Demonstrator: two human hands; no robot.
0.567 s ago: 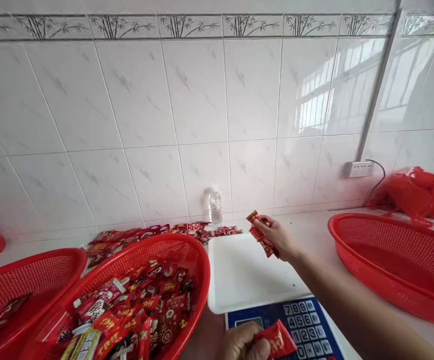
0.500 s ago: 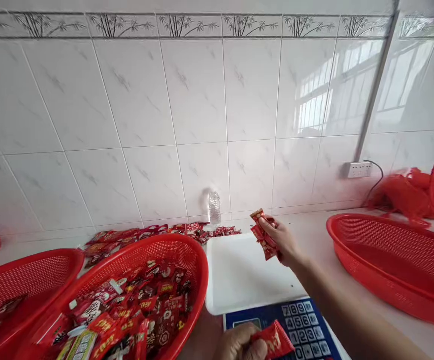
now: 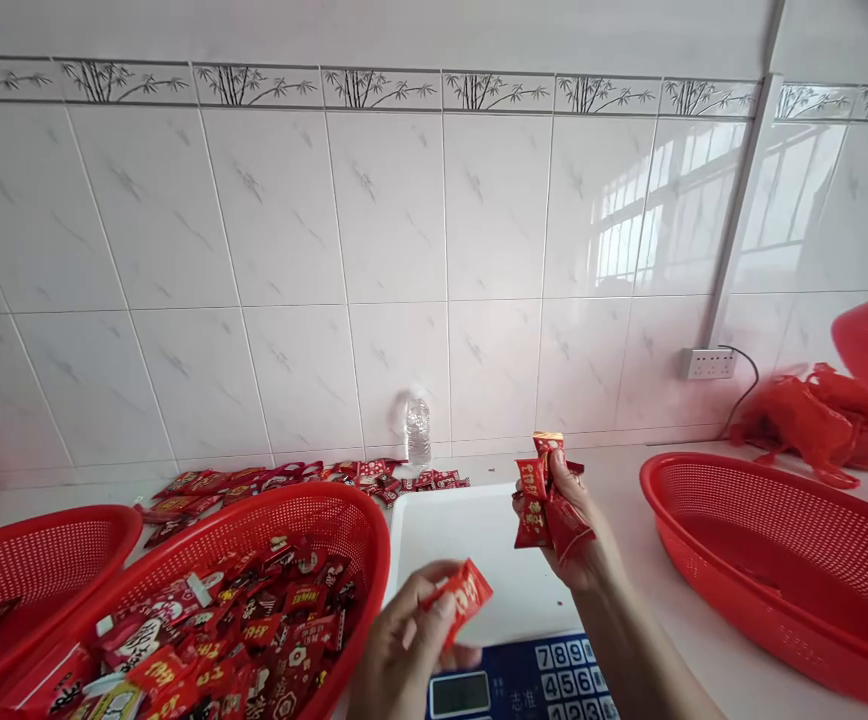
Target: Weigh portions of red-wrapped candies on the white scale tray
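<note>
My left hand [image 3: 411, 640] pinches one red candy packet [image 3: 468, 600] between thumb and fingers, over the near left part of the scale. Several red candy packets [image 3: 535, 505] are bunched in my right hand [image 3: 576, 530], its fingers wrapped round them above the scale's white tray [image 3: 449, 530]. Under both hands sits the scale, its blue keypad panel [image 3: 516, 690] with a small display partly hidden by my left hand and right forearm. Beside my left hand stands a red basket [image 3: 374, 540] heaped with mixed small candy packets [image 3: 269, 630].
A second red basket [image 3: 123, 520] holding a few packets is at far left, another [image 3: 666, 520] at right. Loose packets [image 3: 216, 485] lie along the tiled wall near a clear bottle [image 3: 417, 435]. Red plastic bags [image 3: 801, 420] lie below a socket [image 3: 708, 364].
My left hand has risen up and left with its packet, coming over the scale tray's near edge. My right hand has turned, showing its bunch of packets more fully. The view has shifted slightly.
</note>
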